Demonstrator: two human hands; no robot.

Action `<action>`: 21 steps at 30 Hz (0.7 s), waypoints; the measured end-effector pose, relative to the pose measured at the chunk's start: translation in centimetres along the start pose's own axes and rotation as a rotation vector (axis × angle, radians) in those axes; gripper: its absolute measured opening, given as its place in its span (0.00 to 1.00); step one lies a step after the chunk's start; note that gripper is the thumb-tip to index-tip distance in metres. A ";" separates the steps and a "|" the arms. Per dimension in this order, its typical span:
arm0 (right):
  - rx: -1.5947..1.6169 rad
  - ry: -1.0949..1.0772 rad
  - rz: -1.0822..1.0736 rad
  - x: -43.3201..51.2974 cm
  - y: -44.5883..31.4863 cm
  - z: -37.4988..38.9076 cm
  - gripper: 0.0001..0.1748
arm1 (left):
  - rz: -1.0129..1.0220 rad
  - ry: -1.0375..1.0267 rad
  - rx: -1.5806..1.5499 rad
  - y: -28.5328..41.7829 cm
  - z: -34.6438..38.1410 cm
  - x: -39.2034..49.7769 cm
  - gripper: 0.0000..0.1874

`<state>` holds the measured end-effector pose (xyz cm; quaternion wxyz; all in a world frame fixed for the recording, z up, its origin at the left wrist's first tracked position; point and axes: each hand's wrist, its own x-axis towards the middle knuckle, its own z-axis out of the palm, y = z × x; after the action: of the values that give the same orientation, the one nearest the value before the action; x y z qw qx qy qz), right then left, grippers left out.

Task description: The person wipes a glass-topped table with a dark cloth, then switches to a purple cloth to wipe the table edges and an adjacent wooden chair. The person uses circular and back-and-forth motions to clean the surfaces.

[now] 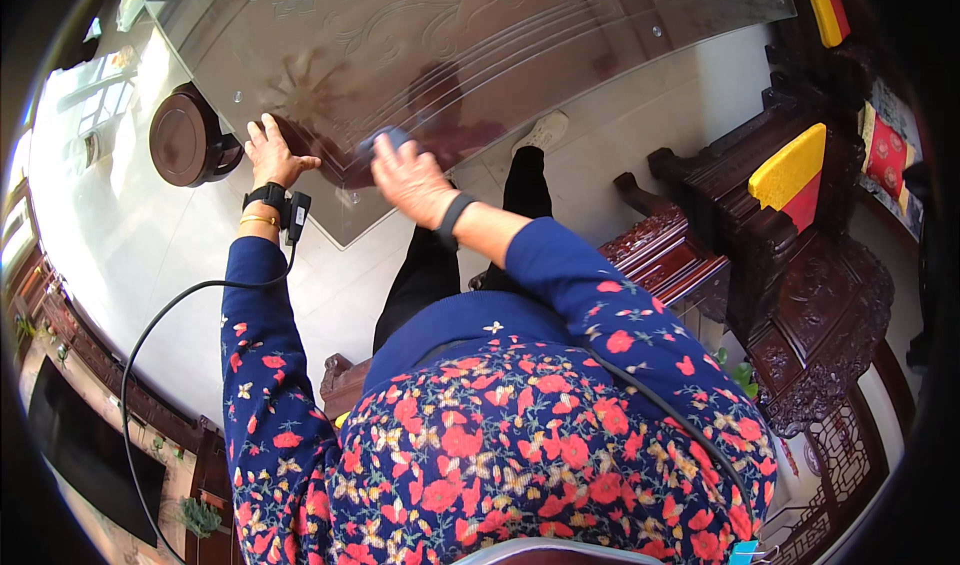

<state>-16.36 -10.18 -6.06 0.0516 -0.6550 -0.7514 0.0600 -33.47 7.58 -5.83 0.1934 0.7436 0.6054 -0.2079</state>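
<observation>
A glass tabletop point(450, 55) lies over a dark carved wooden table, its near corner towards me. My left hand point(276, 156) rests with fingers spread on the glass by its left edge, with nothing in it. A black band with a small cabled device sits on that wrist. My right hand point(410, 179), slightly blurred, presses a dark blue-grey cloth point(391, 139) onto the glass near the corner. Its fingers cover part of the cloth, so its full shape is hidden.
A round brown lidded bin point(184, 139) stands on the floor left of the glass. Carved wooden seating point(675, 242) with a yellow-and-red cushion point(791, 175) is at the right. A black cable point(161, 317) runs from my left wrist.
</observation>
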 end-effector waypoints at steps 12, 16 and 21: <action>0.019 0.112 0.337 -7.3 17.0 -2.3 0.27 | 0.027 0.006 0.049 -0.8 0.7 0.4 0.66; -0.055 0.023 0.721 -8.5 29.2 -3.6 0.31 | 0.037 0.001 0.077 -1.1 0.5 0.4 0.66; -0.076 0.037 0.866 -7.5 32.0 -3.3 0.29 | 0.046 -0.002 0.076 -1.2 0.2 0.4 0.66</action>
<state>16.45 -13.24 -7.81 0.0108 -0.9123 -0.4078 0.0366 -34.59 8.06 -6.25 0.1701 0.7640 0.5796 -0.2270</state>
